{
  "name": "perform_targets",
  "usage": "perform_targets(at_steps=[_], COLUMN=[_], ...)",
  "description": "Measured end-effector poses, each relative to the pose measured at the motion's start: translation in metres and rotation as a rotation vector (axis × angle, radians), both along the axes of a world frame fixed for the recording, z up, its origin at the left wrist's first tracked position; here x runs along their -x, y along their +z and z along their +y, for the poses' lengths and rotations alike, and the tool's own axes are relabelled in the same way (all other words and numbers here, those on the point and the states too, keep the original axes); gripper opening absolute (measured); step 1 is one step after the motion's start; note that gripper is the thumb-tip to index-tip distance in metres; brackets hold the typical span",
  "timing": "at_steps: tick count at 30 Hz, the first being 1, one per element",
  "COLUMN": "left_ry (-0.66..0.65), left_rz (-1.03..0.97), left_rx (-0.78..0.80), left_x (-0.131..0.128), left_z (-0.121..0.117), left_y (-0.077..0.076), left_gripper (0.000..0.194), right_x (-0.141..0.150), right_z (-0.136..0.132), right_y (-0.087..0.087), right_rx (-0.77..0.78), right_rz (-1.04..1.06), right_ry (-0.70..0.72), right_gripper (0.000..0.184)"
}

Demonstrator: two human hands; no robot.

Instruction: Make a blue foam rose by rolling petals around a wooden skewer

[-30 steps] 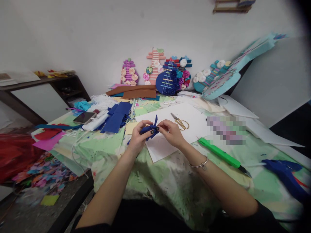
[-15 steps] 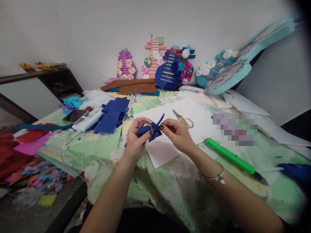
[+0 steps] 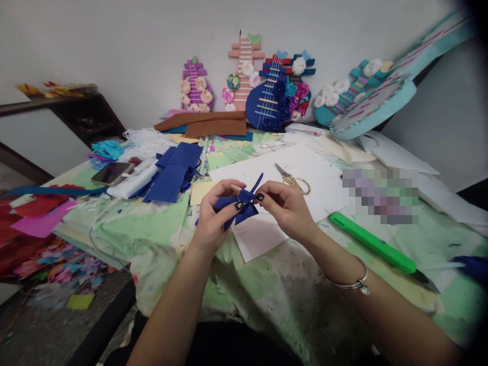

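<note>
1. Blue strip, folded, is up between both hands, above the near edge of the white sheet; a thin end of it pokes upward.
2. The left hand pinches it, thumb pressed on the near face and fingers curled behind.
3. The right hand pinches its right side between thumb and fingertips, close to the left thumb; a bracelet circles that wrist.
4. At far left, the cabinet has an open shelf whose contents are too dim to tell; yellow things lie on top.
5. Scraps of many colours heap on the floor below the table's left side, near red material.
6. Scissors lie on the white sheet just beyond the right hand, handles toward the right.
7. The green cutter rests right of that sheet, beyond the right forearm, blade end toward the lower right. A pixelated patch hides what lies past it.
8. Left of the hands: blue sheets in a pile, then a phone, with white yarn behind.
9. Brown sheets lie before the decorated guitars by the wall; a large aqua guitar leans at right, partly covering the grey panel.
</note>
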State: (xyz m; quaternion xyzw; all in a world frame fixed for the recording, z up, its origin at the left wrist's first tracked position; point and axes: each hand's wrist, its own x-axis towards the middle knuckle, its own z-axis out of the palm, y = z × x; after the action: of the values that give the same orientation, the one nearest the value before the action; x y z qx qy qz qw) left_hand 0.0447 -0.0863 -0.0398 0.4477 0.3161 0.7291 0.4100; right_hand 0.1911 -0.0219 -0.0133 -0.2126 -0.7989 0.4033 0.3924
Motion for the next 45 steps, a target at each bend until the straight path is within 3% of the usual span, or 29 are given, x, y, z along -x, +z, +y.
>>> perform_targets(at_steps=[6,16,31,45], left_ry=[0.122,0.094,0.134,0.062], left_rz=[0.076,-0.033,0.003,0.042], left_rx=[0.05,0.068,0.035,0.0], left_x=[-0.0018,-0.0011,-0.0008,-0.0001], left_z=[0.0024,0.0024,0.0028,-0.0016], left_y=[0.0005,0.0013,-0.0012,-0.0013], left_gripper=[0.008,0.009,0.008,0.016], right_x=[-0.0008,-0.0011,0.0007,0.002], right_z=[0.0002,0.001,-0.0028,-0.0024], right_y=[0.0013,-0.0016,-0.0018,-0.0025], right_rx=[-0.015,-0.064,-0.219,-0.235], right_rz=[-0.006,-0.03,-0.017,-0.003], right_ry=[-0.017,-0.058,-0.171,-0.138], right_gripper=[0.022,0.027,0.013,0.006])
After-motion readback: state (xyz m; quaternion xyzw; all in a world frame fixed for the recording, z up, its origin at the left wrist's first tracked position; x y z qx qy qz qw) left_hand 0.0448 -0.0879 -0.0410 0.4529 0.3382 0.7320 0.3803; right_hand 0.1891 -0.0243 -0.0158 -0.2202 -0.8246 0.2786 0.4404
